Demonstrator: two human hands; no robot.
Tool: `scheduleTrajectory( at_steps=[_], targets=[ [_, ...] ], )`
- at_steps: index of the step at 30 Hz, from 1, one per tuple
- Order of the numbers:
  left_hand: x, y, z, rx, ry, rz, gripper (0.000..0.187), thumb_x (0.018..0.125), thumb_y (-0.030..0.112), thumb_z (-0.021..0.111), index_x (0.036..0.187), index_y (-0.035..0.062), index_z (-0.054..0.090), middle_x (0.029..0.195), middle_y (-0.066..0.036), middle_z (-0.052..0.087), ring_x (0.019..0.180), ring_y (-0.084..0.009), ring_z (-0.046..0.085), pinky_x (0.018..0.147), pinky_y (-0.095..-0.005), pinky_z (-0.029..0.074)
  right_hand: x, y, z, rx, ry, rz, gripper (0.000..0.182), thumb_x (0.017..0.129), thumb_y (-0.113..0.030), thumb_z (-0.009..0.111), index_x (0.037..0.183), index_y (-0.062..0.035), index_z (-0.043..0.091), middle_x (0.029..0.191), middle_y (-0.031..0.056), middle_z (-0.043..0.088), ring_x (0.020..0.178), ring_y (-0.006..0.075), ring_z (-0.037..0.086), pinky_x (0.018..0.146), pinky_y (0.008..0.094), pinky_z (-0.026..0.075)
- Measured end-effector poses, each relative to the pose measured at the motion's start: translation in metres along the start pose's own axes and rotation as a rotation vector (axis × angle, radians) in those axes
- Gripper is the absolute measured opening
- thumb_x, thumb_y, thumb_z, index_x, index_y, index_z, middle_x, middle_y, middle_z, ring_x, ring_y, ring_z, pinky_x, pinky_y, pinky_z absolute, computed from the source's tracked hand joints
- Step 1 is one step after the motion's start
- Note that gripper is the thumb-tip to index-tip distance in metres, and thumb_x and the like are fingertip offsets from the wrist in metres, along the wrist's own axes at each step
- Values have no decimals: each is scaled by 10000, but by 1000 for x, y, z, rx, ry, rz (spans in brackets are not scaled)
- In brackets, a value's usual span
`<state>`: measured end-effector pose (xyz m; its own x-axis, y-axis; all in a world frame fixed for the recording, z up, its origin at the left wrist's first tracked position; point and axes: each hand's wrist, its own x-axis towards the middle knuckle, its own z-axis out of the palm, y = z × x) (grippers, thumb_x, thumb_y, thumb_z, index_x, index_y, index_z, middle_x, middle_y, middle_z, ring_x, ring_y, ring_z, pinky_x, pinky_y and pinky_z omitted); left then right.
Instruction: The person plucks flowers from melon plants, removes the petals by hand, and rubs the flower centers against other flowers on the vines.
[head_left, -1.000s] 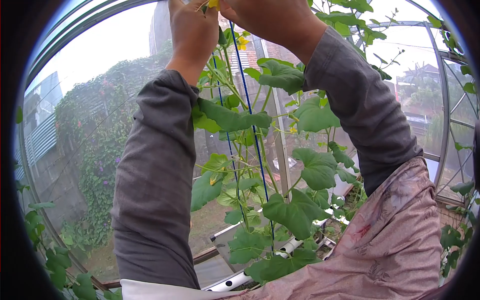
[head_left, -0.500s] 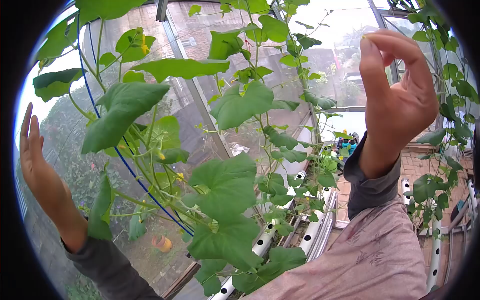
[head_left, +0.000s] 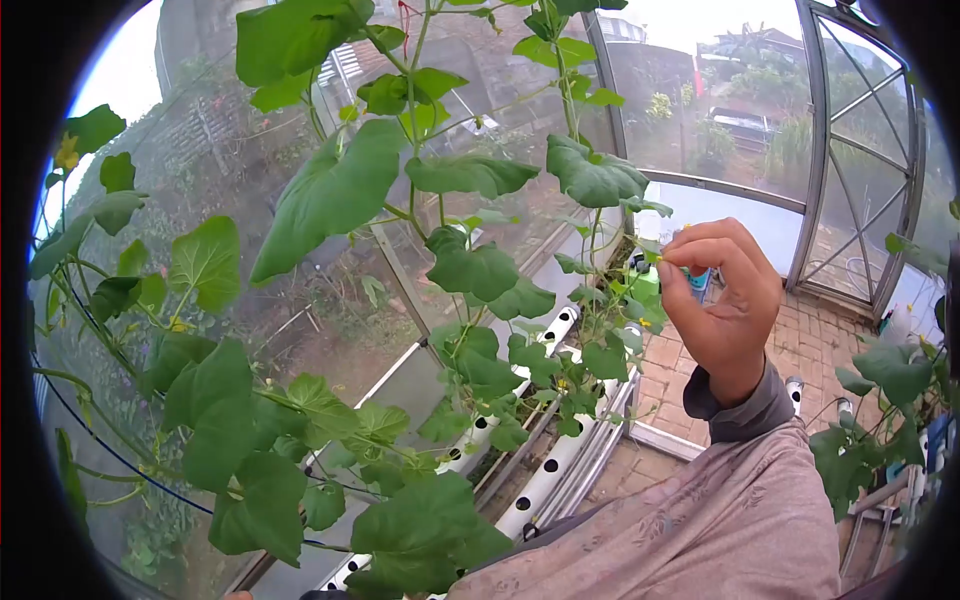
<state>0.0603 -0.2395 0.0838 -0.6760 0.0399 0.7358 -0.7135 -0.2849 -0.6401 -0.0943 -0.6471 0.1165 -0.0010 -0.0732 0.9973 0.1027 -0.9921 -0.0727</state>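
My right hand (head_left: 728, 305) is raised at the right, thumb and fingertips pinched together. A tiny yellow-green bit (head_left: 660, 259) shows at the fingertips, too small for me to name. Only a sliver of my left hand (head_left: 240, 596) appears at the bottom edge, its fingers hidden. Climbing vines with broad green leaves (head_left: 340, 195) stand in front of me, the nearest stems to the left of my right hand. A yellow flower (head_left: 67, 152) sits on a vine at the far left. A dark blue cord (head_left: 150, 480) runs through the lower left foliage.
White pipes with round holes (head_left: 550, 466) run along the floor below the vines. Clear sheeting and metal frames form the walls, with a braced door panel (head_left: 865, 150) at the right. Brick paving (head_left: 660, 385) lies beyond. More vines (head_left: 890, 372) hang at the right edge.
My view has turned to the right and down. My left hand, raised and open before, has dropped almost out of view. My right hand sits lower in view, still pinching.
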Motion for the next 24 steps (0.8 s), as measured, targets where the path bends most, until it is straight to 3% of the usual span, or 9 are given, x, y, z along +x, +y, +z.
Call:
scheduleTrajectory(
  at_steps=[1,2,4,6,8,10,14,18,24],
  targets=[
    [15,14,33,60,-94,-29,149,802,217,552,810,78,603,827,-120,608,730,-320,573,627,-458,534,-6,12,-3,4,-48,24,146,648,46,678,745,-35,606,756,64,626,609,166,509,542,283,405],
    [20,26,51,59,-117,-42,149,802,217,552,810,78,603,827,-120,608,730,-320,573,627,-458,534,-12,24,-6,14,-68,40,146,648,46,678,745,-35,606,756,64,626,609,166,509,542,283,405],
    [12,46,80,-162,-271,-266,138,859,171,569,816,47,615,814,-92,602,722,-242,571,656,-351,502,-27,48,-9,36,-205,102,128,654,25,679,735,-34,601,748,64,622,599,170,501,542,287,396],
    [-6,69,84,-385,-570,-495,332,790,80,527,1107,26,609,1122,-185,597,978,-360,585,845,-468,462,-44,72,-8,65,-256,144,114,662,8,680,726,-32,594,736,65,611,589,175,504,540,288,403],
    [-16,89,117,-410,-804,-755,229,810,129,618,1018,43,660,1127,-177,608,1009,-325,574,854,-442,444,-65,93,-4,72,-286,253,104,672,-5,676,723,-33,590,713,65,593,579,179,511,533,294,411],
    [-26,97,163,-315,-946,-775,184,737,82,682,916,42,663,1027,-169,607,900,-342,579,772,-446,457,-86,108,-3,71,-348,349,92,689,-31,675,727,-32,591,697,68,578,571,184,518,525,300,419],
    [-74,115,197,-282,-1006,-970,184,744,44,684,926,19,664,1043,-164,612,906,-318,586,793,-396,460,-127,130,-1,26,-420,511,89,723,-90,678,720,-30,613,682,83,579,565,197,533,517,315,422],
    [-121,122,217,-285,-1033,-1186,190,765,41,692,952,12,670,1029,-153,626,878,-268,603,788,-361,466,-173,148,2,-197,-685,648,167,795,-144,674,718,-4,623,674,139,588,586,289,567,547,378,441],
    [-150,127,239,-418,-1053,-1508,236,782,109,718,998,25,678,988,-116,632,851,-192,603,734,-312,457,-200,168,14,-48,-630,880,150,815,-176,654,844,-30,662,772,137,658,661,315,622,609,388,478]
  ],
)
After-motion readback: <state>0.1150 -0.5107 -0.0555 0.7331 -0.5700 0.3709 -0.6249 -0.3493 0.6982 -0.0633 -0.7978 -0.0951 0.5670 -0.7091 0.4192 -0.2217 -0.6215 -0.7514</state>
